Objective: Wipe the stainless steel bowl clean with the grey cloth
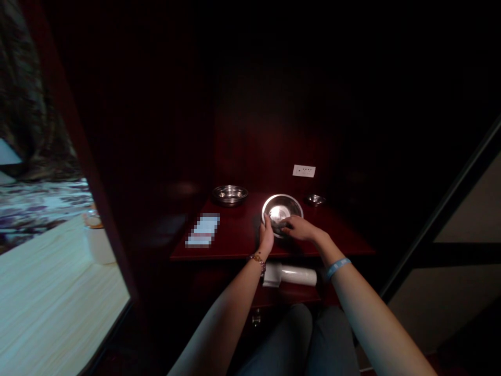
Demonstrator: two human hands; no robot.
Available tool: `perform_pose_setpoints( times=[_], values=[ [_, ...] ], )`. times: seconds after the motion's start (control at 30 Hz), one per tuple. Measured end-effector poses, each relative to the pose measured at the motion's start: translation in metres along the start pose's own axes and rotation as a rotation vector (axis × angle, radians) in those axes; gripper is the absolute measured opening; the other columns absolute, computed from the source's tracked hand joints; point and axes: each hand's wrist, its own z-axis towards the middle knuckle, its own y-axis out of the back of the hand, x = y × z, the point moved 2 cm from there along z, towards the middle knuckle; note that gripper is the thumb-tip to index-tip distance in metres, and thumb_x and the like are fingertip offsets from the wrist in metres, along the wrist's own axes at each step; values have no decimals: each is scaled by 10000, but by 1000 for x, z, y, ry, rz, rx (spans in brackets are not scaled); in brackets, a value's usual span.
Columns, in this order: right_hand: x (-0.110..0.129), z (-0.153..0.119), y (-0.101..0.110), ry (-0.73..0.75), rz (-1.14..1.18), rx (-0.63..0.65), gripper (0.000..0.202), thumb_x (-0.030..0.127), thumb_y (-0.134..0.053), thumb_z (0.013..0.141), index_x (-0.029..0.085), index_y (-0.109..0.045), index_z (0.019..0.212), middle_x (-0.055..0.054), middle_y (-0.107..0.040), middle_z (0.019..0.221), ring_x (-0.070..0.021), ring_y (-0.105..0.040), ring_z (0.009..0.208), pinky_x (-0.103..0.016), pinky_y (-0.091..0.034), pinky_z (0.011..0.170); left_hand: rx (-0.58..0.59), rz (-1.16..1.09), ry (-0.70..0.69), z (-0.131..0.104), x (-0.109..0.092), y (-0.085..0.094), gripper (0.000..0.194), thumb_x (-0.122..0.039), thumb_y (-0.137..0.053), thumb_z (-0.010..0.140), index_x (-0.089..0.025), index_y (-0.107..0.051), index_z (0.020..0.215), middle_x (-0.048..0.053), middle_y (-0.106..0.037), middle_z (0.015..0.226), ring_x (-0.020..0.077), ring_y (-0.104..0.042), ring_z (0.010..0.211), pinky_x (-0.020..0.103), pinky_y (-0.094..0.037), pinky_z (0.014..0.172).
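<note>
A shiny steel bowl [288, 205] is tilted toward me above the dark red shelf. My left hand [266, 236] grips its near left edge, with the thumb over the rim and the other fingers hidden behind the side. Inside the near right part of the bowl, my right hand [299, 228] reaches down with its fingers curled together. A dark patch shows at those fingertips; whether it is a held thing or a shadow is unclear. Farther back on the left rests what looks like a stack of wider steel bowls [230, 200]. A small steel bowl [315, 199] sits at the back right.
A blurred white sheet [203, 230] lies on the shelf [235, 237] at left. Below, a white cylinder [299, 275] lies in a compartment. A white socket plate [304, 171] is on the back wall. Beyond the left panel, a white container [100, 244] stands on a pale table [47, 292].
</note>
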Motion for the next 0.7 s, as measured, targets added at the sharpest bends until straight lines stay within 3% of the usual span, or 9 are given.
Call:
perform_pose_setpoints(
  times=[0.1,0.23,0.43,0.57,0.7],
  values=[
    [-5,-11,12,-51,-121,-46,282,268,-573,873,191,-679,1122,-98,-698,1100,-242,-629,1036,-310,-469,885,-7,8,26,2,0,-1,612,-600,-330,922,-121,-595,1196,148,-651,1204,235,-581,1173,329,-429,1009],
    [-2,-18,23,-103,-218,-264,349,227,-562,875,202,-623,1217,-102,-664,1197,-250,-576,1137,-332,-457,943,21,-30,15,2,-2,-3,605,-602,-343,917,-114,-602,1165,151,-659,1184,218,-605,1126,298,-452,962],
    [8,-7,-1,-83,-269,-428,507,83,-472,868,183,-502,1364,-93,-541,1396,-236,-474,1292,-396,-393,1074,91,-56,-21,-3,-5,-6,570,-616,-401,892,-132,-634,1083,132,-694,1103,214,-635,1058,298,-474,923],
    [12,1,-26,-88,-198,-402,537,26,-422,846,141,-499,1365,-117,-539,1395,-215,-471,1313,-380,-398,1083,111,-58,-42,-3,-4,-7,543,-591,-419,896,-136,-630,1105,134,-688,1121,215,-628,1076,307,-460,956],
    [18,-3,-37,-22,-107,-303,616,-20,-457,770,196,-530,1342,-81,-575,1364,-187,-506,1289,-335,-409,1068,46,-47,-52,1,-4,-4,524,-573,-408,906,-136,-630,1094,134,-683,1118,213,-616,1098,312,-449,971]
  ],
)
